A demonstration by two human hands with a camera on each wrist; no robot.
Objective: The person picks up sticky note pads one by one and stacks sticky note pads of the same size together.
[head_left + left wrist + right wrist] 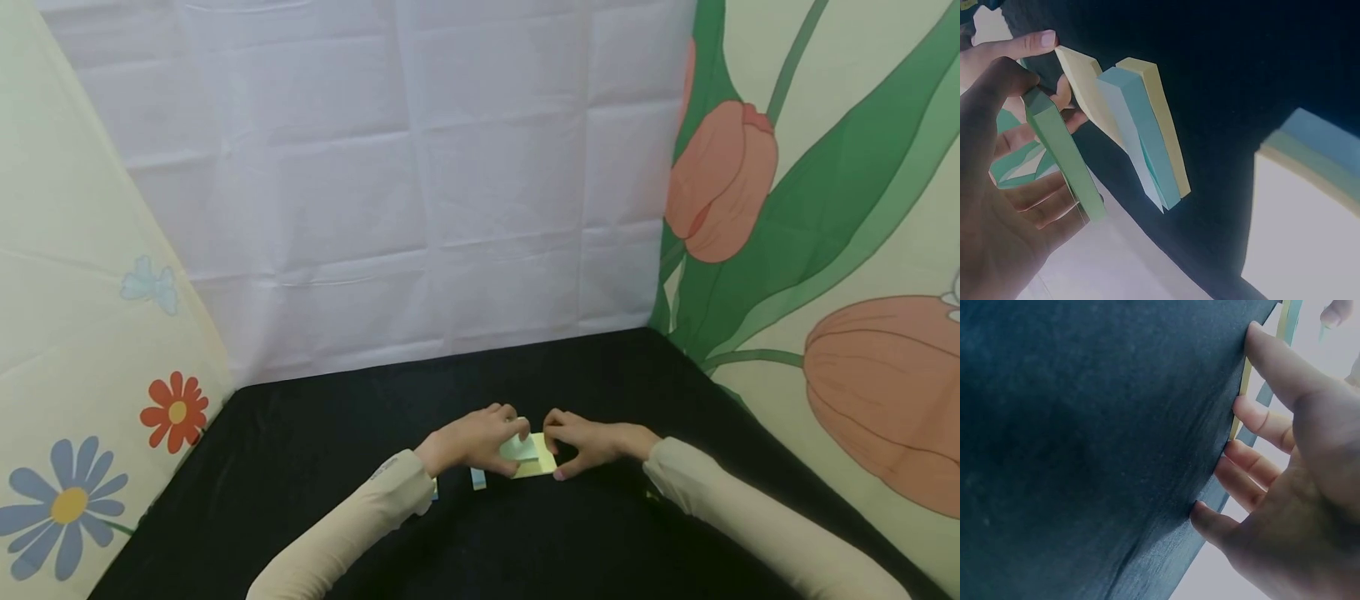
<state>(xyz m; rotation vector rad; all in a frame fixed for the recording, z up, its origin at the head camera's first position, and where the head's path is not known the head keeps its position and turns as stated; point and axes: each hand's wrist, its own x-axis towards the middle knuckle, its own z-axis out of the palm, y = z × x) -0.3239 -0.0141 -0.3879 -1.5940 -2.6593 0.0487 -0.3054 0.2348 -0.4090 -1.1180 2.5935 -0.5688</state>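
Observation:
My left hand [480, 437] pinches a light green sticky note pad [1066, 156] between thumb and fingers. In the head view this green pad overlaps a pale yellow sticky note pad [546, 460] on the black table. At the yellow pad's right end, my right hand [592, 442] holds it, with thumb and index finger at its near and far corners. The right wrist view shows the fingertips along the pad's thin yellow edge [1245, 378]. Beside the green pad in the left wrist view stands a blue pad [1125, 94] against a yellow one [1163, 119].
Another layered stack of pads [1297, 219] lies to the right in the left wrist view. A bluish pad edge [435, 490] peeks from behind the left sleeve. A small yellow patch [651, 497] shows by the right sleeve. White cloth [420, 183] hangs behind the table.

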